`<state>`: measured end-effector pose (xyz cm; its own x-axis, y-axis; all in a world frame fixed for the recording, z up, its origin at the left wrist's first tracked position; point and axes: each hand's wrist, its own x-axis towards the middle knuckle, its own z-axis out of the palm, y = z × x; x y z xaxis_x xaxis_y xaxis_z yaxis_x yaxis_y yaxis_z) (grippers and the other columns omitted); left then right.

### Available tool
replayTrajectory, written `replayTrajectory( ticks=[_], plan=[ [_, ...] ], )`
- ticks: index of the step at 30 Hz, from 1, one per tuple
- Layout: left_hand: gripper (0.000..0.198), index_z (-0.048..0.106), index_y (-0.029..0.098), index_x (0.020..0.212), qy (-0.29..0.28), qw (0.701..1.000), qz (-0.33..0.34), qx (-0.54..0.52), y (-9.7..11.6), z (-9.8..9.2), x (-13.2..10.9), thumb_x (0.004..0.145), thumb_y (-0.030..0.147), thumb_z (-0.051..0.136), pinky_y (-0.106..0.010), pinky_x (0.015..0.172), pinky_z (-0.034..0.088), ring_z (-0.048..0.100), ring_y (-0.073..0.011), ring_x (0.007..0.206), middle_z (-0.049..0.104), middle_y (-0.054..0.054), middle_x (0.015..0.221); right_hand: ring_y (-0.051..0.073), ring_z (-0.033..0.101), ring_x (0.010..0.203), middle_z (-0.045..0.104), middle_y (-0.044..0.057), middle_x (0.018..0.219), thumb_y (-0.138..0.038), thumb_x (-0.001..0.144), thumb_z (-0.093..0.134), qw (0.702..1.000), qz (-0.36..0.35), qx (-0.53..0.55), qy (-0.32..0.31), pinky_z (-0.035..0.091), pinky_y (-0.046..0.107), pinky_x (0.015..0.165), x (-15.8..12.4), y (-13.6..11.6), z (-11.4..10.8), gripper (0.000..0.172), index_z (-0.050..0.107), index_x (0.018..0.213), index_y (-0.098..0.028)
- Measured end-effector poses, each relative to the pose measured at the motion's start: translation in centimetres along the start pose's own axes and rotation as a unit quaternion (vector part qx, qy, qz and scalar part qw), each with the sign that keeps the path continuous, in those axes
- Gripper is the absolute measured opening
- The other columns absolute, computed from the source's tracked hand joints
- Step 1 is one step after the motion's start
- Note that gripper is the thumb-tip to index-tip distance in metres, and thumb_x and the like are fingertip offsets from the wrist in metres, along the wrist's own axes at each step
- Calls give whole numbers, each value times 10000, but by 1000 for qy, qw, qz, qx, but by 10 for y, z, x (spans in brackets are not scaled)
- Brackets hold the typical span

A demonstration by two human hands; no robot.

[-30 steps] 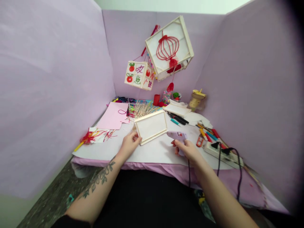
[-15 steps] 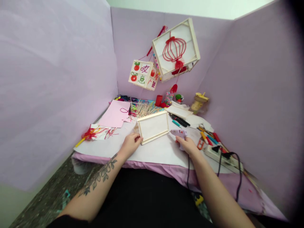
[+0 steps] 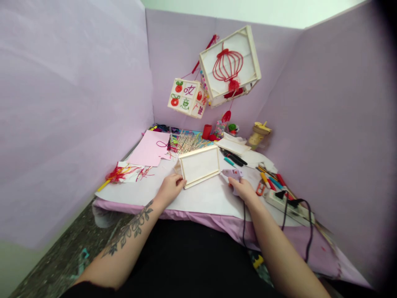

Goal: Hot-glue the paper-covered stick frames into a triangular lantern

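Observation:
My left hand (image 3: 170,188) pinches the near left corner of a pale wooden frame with a white paper panel (image 3: 200,165), which lies tilted on the white table sheet (image 3: 204,198). My right hand (image 3: 242,188) is wrapped round a lilac hot glue gun (image 3: 232,174). The gun's nozzle points left and sits right at the frame's near right corner. A black cord runs from the gun back past my right wrist.
Two paper lanterns (image 3: 229,64) (image 3: 186,97) hang above the table's back. Pink paper (image 3: 149,148), wooden sticks (image 3: 187,142), red yarn (image 3: 119,174), markers (image 3: 269,180), scissors (image 3: 259,188) and a power strip (image 3: 287,203) lie around. Lilac walls close in three sides.
My right hand has carried the glue gun forward and left, from clear of the frame to its near right corner. My left hand has stayed on the frame's corner.

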<state>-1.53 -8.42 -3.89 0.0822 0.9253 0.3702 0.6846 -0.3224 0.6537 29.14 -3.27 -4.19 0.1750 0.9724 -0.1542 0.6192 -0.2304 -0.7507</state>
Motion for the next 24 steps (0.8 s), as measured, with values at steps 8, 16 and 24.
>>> replayTrajectory(
  ticks=[8,16,24],
  plan=[
    [214,635,178,699,2,1000,3,-7,0,0,-1,851,295,540,-283,652,392,554,-170,679,607,-27,709,191,609,576,639,56,560,-529,760,561,1000,-9,-18,-1,420,268,521,2,3,1,391,672,637,-174],
    [207,640,176,714,0,1000,0,-8,-1,1,-1,852,296,544,-284,647,392,558,-173,678,614,-31,708,204,617,600,637,69,558,-513,769,568,999,-19,-29,-7,420,278,540,0,0,-1,384,657,607,-177],
    [209,647,178,718,2,1000,-2,-10,-2,1,-1,852,306,550,-285,640,398,560,-175,672,616,-30,705,191,606,578,659,68,591,-505,778,558,999,-27,-40,-14,406,275,533,-2,-2,1,378,661,614,-181]
  ],
)
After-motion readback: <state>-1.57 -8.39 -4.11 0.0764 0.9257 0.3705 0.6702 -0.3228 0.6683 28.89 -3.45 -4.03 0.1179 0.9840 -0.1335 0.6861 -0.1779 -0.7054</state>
